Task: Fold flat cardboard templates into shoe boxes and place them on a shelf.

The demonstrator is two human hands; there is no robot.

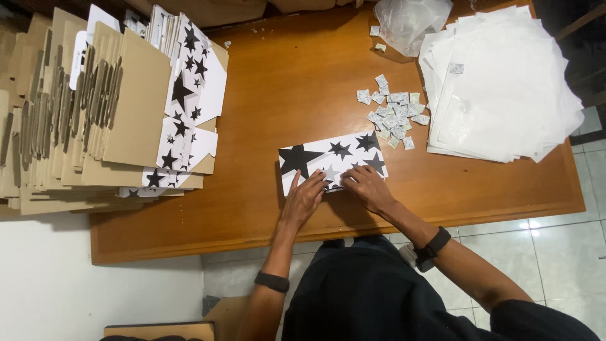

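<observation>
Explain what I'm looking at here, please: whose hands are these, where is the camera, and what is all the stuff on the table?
There is no machine: a person works with bare hands, filmed by a camera on their head looking down. The left hand and right hand both press on the near edge of a white box with black stars lying flat on the wooden table. Neither hand grips anything. Left of it stands a big stack of flattened cardboard blanks, some showing the same star print. To the right lie a cluster of small white sachets, a pile of white paper sheets and a clear plastic bag.
</observation>
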